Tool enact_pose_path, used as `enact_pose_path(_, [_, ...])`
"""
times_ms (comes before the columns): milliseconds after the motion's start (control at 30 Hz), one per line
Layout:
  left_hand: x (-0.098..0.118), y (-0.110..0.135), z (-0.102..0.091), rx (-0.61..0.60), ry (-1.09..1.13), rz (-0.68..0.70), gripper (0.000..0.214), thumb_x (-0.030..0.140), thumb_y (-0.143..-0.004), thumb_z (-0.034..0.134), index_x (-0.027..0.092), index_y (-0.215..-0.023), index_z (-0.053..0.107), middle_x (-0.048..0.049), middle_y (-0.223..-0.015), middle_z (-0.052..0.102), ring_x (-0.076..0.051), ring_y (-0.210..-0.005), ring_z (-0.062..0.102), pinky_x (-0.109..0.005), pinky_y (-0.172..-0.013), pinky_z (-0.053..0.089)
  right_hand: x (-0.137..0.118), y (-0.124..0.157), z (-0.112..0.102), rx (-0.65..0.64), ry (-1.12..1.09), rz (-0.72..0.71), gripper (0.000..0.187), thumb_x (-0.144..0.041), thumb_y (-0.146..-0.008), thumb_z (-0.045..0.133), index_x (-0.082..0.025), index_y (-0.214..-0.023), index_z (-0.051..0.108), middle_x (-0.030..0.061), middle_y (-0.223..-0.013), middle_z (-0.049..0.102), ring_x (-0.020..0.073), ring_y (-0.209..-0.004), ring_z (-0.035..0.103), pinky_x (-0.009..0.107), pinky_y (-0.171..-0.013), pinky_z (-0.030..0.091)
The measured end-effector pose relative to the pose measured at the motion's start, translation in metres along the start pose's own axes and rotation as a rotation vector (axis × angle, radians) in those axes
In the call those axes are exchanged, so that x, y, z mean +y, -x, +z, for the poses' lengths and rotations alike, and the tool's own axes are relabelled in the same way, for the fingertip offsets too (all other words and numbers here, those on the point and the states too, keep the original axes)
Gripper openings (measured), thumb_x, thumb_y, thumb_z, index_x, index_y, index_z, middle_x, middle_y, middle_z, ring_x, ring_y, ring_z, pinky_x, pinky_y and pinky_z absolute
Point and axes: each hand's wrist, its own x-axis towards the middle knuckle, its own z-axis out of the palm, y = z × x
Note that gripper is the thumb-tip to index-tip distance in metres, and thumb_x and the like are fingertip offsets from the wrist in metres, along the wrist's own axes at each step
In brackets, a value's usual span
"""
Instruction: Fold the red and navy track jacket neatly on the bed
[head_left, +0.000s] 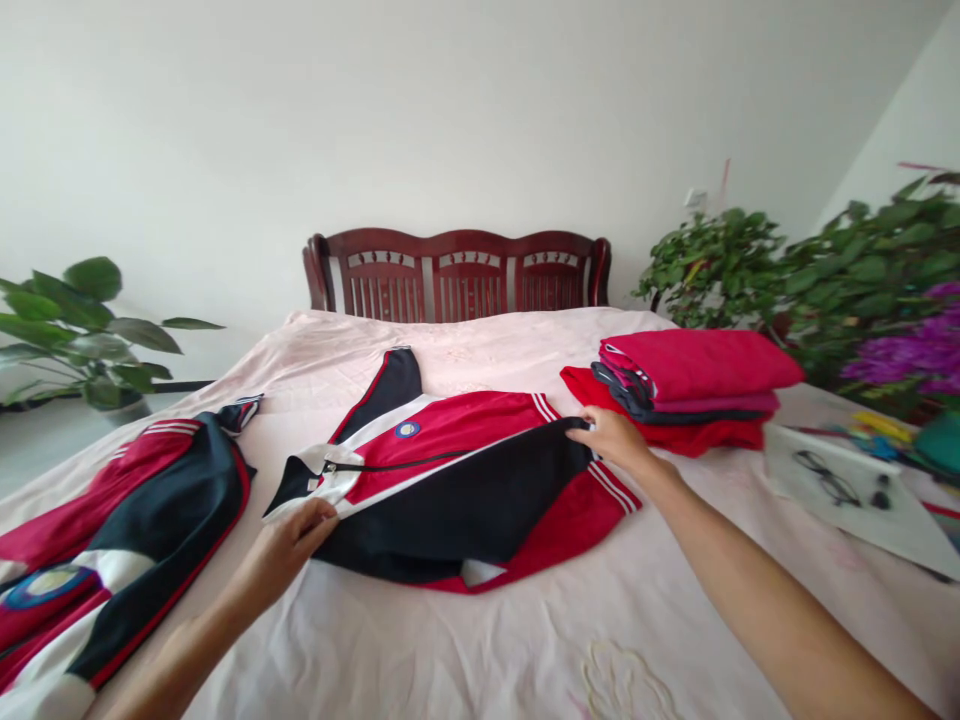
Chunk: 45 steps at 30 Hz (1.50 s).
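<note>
Outstretched forearms [772,600], hands [289,545] gripping red-black jacket [465,500]

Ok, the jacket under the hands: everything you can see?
A red, navy and white track jacket lies spread flat on a pale pink bedspread. Smooth, synthetic-looking fabric, with a round badge, white-striped trim and a dark zip across the front. The left hand rests on its white front edge; the right hand grips the navy edge.

A wooden headboard [457,276] stands against a white wall [450,120].

dark wooden headboard [457,275], leafy potted plant [79,335], eyeglasses [825,478]
</note>
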Motion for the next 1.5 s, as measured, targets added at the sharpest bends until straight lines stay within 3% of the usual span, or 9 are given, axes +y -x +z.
enact_pose_path(133, [-0.015, -0.019, 0.016, 0.001, -0.023, -0.064, 0.038, 0.056, -0.089, 0.045, 0.022, -0.090, 0.062, 0.0013, -0.070, 0.065, -0.017, -0.065, 0.061, -0.025, -0.061, 0.043, 0.015, 0.003, 0.025, 0.137, 0.063, 0.041, 0.044, -0.034, -0.084, 0.061, -0.016, -0.124, 0.061, 0.0145, -0.123, 0.065, 0.0260, -0.118, 0.058, 0.036, -0.099, 0.044])
enact_pose_path(267, [-0.027, -0.010, 0.020, -0.046, -0.057, -0.055, 0.043, 0.058, -0.088, 0.049, 0.024, -0.109, 0.063, -0.0010, -0.086, 0.071, -0.020, -0.078, 0.067, -0.026, -0.069, 0.047, 0.029, 0.032, 0.034, 0.086, 0.062, 0.056, 0.035, -0.033, -0.088, 0.054, -0.017, -0.117, 0.064, 0.0125, -0.117, 0.068, 0.0238, -0.107, 0.064, 0.034, -0.093, 0.048])
enact_pose_path(633, [-0.017, 0.008, 0.022, 0.029, -0.259, -0.079, 0.038, 0.048, -0.094, 0.036, 0.025, -0.105, 0.065, -0.0054, -0.105, 0.075, -0.026, -0.096, 0.071, -0.032, -0.077, 0.051, 0.046, 0.102, 0.059, 0.007, 0.231, -0.291, 0.037, -0.030, -0.091, 0.047, -0.027, -0.125, 0.062, 0.0064, -0.134, 0.061, 0.0242, -0.122, 0.057, 0.044, -0.104, 0.044])
enact_pose_path(800, [-0.003, 0.014, 0.022, 0.004, -0.319, -0.128, 0.041, 0.051, -0.092, 0.039, 0.025, -0.111, 0.064, -0.0063, -0.117, 0.072, -0.027, -0.105, 0.068, -0.036, -0.086, 0.051, 0.026, 0.104, 0.067, 0.066, 0.295, -0.278, 0.041, -0.031, -0.092, 0.044, -0.022, -0.129, 0.061, 0.0095, -0.133, 0.062, 0.0250, -0.125, 0.055, 0.045, -0.108, 0.041])
enact_pose_path(967, [0.000, 0.021, 0.017, -0.070, -0.402, -0.129, 0.051, 0.058, -0.085, 0.052, 0.024, -0.121, 0.063, -0.0084, -0.114, 0.073, -0.031, -0.107, 0.066, -0.043, -0.095, 0.047, 0.010, 0.118, 0.080, -0.044, 0.319, -0.363, 0.052, -0.040, -0.092, 0.046, -0.021, -0.140, 0.052, 0.0100, -0.146, 0.052, 0.0271, -0.136, 0.045, 0.050, -0.114, 0.033])
enact_pose_path(1133, [-0.019, 0.026, 0.016, -0.075, -0.327, -0.029, 0.046, 0.054, -0.080, 0.061, 0.025, -0.115, 0.068, -0.0069, -0.106, 0.075, -0.030, -0.103, 0.067, -0.040, -0.093, 0.050, 0.003, 0.097, 0.069, 0.027, 0.224, -0.193, 0.042, -0.020, -0.089, 0.042, -0.021, -0.125, 0.064, 0.0094, -0.126, 0.067, 0.0232, -0.115, 0.062, 0.041, -0.103, 0.047])
enact_pose_path(1233, [-0.031, 0.028, 0.021, -0.004, -0.240, 0.109, 0.036, 0.045, -0.080, 0.064, 0.025, -0.109, 0.071, -0.0066, -0.109, 0.074, -0.028, -0.104, 0.067, -0.038, -0.095, 0.049, -0.016, 0.074, 0.071, 0.094, 0.181, -0.331, 0.059, -0.007, -0.079, 0.043, -0.020, -0.136, 0.055, 0.0095, -0.137, 0.058, 0.0227, -0.127, 0.053, 0.040, -0.110, 0.040])
enact_pose_path(1367, [-0.035, 0.032, 0.023, -0.005, -0.146, 0.195, 0.029, 0.026, -0.080, 0.056, 0.023, -0.105, 0.069, -0.0069, -0.107, 0.073, -0.027, -0.104, 0.065, -0.039, -0.098, 0.049, -0.046, 0.048, 0.086, -0.054, 0.165, -0.458, 0.084, 0.002, -0.062, 0.046, -0.022, -0.142, 0.049, 0.0085, -0.144, 0.052, 0.0242, -0.134, 0.044, 0.043, -0.112, 0.036])
enact_pose_path(1500, [-0.028, 0.036, 0.014, -0.061, -0.038, 0.280, 0.039, 0.012, -0.074, 0.048, 0.021, -0.107, 0.066, -0.0087, -0.111, 0.069, -0.026, -0.108, 0.062, -0.041, -0.100, 0.047, -0.062, 0.043, 0.085, -0.129, 0.062, -0.517, 0.056, 0.002, -0.062, 0.043, -0.022, -0.105, 0.070, 0.0057, -0.103, 0.069, 0.0209, -0.104, 0.061, 0.035, -0.096, 0.048])
